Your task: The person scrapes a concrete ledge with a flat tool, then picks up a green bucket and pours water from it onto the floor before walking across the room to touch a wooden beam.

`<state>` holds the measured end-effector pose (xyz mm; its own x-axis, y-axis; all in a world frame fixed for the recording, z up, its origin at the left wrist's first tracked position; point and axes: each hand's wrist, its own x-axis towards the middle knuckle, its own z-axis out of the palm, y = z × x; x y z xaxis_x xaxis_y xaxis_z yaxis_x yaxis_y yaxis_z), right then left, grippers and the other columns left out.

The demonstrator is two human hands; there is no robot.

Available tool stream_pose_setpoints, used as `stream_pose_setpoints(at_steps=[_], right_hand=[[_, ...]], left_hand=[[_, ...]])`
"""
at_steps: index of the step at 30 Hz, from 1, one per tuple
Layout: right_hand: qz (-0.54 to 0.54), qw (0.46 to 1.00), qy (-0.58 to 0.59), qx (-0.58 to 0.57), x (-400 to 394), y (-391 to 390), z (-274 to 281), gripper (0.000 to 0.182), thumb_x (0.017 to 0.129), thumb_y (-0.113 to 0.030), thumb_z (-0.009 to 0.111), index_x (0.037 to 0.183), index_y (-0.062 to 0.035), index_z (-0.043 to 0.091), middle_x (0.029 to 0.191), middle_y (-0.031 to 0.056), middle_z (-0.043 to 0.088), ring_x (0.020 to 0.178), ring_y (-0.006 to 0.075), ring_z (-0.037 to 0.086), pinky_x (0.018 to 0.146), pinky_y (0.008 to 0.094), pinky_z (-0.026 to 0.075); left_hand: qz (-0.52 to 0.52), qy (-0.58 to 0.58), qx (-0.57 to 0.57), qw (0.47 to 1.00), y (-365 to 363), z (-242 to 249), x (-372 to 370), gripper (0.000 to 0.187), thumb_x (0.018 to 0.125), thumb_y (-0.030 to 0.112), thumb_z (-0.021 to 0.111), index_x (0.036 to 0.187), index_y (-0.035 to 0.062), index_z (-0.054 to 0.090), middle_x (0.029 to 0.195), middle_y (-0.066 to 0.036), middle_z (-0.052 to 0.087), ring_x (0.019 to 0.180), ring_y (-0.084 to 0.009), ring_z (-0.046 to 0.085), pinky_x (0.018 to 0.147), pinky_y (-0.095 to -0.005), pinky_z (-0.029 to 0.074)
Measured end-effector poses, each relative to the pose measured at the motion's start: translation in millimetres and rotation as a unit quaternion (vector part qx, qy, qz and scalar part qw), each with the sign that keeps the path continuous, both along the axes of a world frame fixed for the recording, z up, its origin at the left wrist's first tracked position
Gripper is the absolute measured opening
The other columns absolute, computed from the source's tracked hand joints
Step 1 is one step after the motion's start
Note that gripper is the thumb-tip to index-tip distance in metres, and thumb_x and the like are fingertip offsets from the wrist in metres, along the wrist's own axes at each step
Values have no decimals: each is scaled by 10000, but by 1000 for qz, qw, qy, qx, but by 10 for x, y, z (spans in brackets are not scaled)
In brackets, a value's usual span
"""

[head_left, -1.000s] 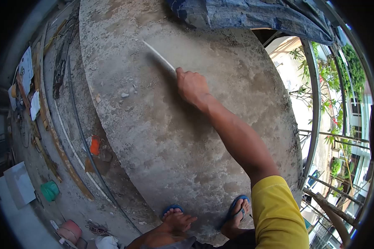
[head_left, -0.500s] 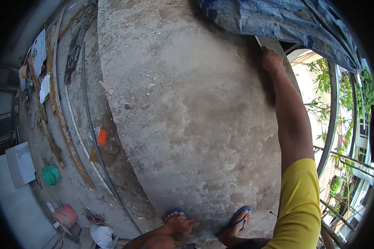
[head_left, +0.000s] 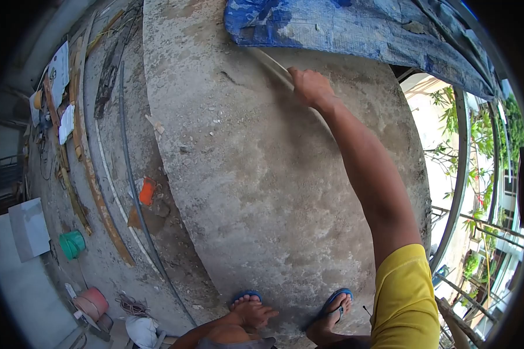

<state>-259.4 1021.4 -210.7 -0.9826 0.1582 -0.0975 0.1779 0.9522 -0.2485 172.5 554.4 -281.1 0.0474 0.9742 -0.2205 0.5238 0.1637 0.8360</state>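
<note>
My right hand (head_left: pixel 313 88) is closed around one end of a thin pale stick (head_left: pixel 272 63), above the rough concrete slab (head_left: pixel 262 192). The stick slants up and left to the edge of a blue tarp (head_left: pixel 332 29), where its far end is hidden. My arm stretches forward from a yellow sleeve. Low in view, my left hand (head_left: pixel 255 316) hangs near my knee, its fingers loosely stretched and nothing seen in them. Blue flip-flops (head_left: pixel 336 301) are on my feet, on the slab.
Along the left lie a grey pipe (head_left: pixel 133 174), wooden strips (head_left: pixel 93 180) and an orange object (head_left: pixel 147 191). Farther left are a green bucket (head_left: pixel 71 244) and a reddish bucket (head_left: pixel 91 303). Metal railing (head_left: pixel 461 174) and plants border the right side.
My right hand has swung left with the stick, now showing more of its length. The tarp's edge reaches farther left, and its bright blue part shows more. My left hand stays about where it was.
</note>
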Motion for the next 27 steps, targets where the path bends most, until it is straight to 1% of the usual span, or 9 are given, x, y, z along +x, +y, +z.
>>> stream_pose_setpoints(at_steps=[3,6,10,12,15,17,23,25,27], right_hand=[[-167,985,9,40,190,226,-91,304,935,-161,391,1102,-27,607,1000,216,686,936,374,677,814,453,545],[-176,982,20,72,217,33,-328,301,942,-158,390,1030,17,619,974,214,692,896,347,693,781,434,561],[-74,996,47,-33,80,-1029,-329,263,928,-152,404,976,5,609,915,225,687,839,383,687,752,472,549],[-63,988,49,-129,31,-1560,-292,262,926,-153,405,971,-8,619,919,220,688,850,364,689,744,453,552],[82,992,27,-97,231,-2400,-213,238,905,-164,476,966,-46,673,968,145,712,879,282,706,744,385,563],[123,980,23,-157,370,-2782,-230,245,912,-173,461,970,-69,675,957,148,708,880,292,702,744,401,561],[64,978,-54,-190,1147,-2545,23,266,948,-161,368,1106,-14,524,975,220,670,892,412,657,766,494,529],[-31,973,-40,-223,1447,-2246,86,325,842,-56,464,1159,13,461,985,271,634,880,468,624,773,538,492],[-99,975,3,-201,1738,-1963,85,353,812,-27,472,1161,22,460,971,280,628,892,485,610,786,556,474]], left_hand=[[26,2,19,999,-3,12,50,523,771,268,661,1267,136,562,1028,-59,633,822,-219,656,785,-353,480],[41,14,26,999,12,5,35,486,753,267,668,1225,175,595,1008,-42,649,809,-210,663,770,-350,496],[30,14,14,999,70,39,-19,465,751,273,659,1206,189,611,1003,-39,664,790,-210,665,764,-351,504],[28,18,0,999,83,80,-33,468,753,275,655,1209,182,611,999,-44,670,790,-216,668,760,-356,506],[37,25,10,999,75,73,-25,465,756,269,651,1209,172,610,989,-50,676,797,-223,672,753,-358,509],[52,22,12,998,76,70,-4,467,762,249,645,1217,155,600,1012,-63,675,819,-237,674,760,-364,506],[98,-3,6,995,50,91,12,495,829,280,642,1284,133,514,1066,-88,665,856,-268,674,785,-392,501],[130,-52,-7,990,110,200,-47,536,863,341,646,1318,123,466,1044,-93,656,813,-281,668,787,-404,499],[258,-78,23,963,320,315,-206,633,858,396,668,1344,80,415,1010,-121,635,806,-304,649,793,-416,496]])
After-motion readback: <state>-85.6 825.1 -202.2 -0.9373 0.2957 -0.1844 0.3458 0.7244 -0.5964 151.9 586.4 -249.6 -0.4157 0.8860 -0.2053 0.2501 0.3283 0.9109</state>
